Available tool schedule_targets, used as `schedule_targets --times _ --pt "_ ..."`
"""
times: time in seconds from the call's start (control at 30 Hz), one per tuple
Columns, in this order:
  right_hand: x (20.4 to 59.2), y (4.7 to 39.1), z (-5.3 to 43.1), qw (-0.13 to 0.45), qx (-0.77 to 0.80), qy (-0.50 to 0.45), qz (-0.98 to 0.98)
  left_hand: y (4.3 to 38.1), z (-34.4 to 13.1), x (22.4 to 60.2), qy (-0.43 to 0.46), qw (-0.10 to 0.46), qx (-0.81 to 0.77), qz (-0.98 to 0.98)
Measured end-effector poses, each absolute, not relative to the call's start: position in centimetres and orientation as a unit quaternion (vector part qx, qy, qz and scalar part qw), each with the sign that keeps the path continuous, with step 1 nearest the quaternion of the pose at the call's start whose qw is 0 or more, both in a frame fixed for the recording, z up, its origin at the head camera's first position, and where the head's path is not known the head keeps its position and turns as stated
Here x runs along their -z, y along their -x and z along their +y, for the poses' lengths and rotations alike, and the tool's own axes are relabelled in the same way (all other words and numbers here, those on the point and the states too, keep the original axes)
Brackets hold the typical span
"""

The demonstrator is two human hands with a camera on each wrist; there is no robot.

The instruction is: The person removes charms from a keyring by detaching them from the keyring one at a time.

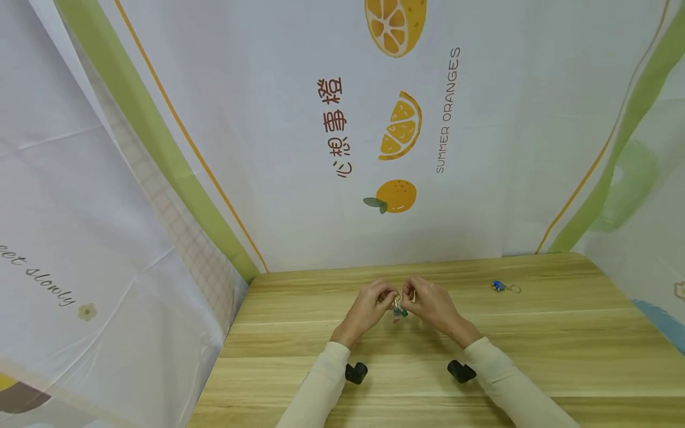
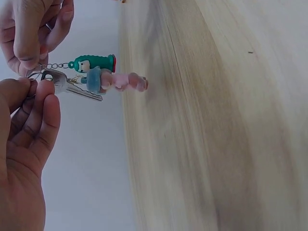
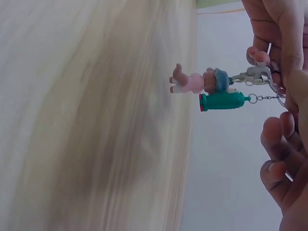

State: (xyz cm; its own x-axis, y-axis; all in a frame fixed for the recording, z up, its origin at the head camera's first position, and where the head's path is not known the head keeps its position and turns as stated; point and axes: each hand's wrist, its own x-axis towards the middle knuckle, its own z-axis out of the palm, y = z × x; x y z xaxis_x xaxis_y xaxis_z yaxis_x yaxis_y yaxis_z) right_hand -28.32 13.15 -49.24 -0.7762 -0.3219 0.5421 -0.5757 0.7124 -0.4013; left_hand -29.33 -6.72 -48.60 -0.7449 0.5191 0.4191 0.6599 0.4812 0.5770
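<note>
Over the table, both hands meet at a metal key ring (image 2: 34, 74). My left hand (image 1: 369, 305) pinches the ring between thumb and fingertips, and my right hand (image 1: 432, 304) pinches it from the other side, partly covering it. From the ring hang a silver key (image 2: 58, 81), a green capsule-shaped charm (image 3: 224, 100) on a short chain, and a small figurine charm (image 3: 193, 83) with a blue hat and pink body. In the right wrist view a silver clasp (image 3: 252, 75) joins the figurine to the ring.
A blue charm (image 1: 497, 286) with its own metal ring (image 1: 515, 289) lies at the back right of the wooden table (image 1: 299, 339). Behind the table hangs a white cloth (image 1: 289, 148) printed with oranges. Black wrist-worn pieces (image 1: 461, 371) sit by both sleeves.
</note>
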Motion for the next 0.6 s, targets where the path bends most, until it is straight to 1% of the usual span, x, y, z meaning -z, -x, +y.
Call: schedule_targets --times 0.3,0.47,0.6 --pt "49.24 28.65 13.79 0.211 -0.277 -0.289 -0.892 29.22 -6.57 48.52 0.352 0.069 0.380 -0.853" --pt "49.35 28.72 13.96 0.211 -0.259 -0.319 -0.887 29.29 -6.48 48.51 0.354 0.072 0.376 -0.853" --pt "49.46 28.73 13.88 0.214 -0.257 -0.322 -0.886 29.29 -6.52 48.38 0.347 0.076 0.368 -0.859"
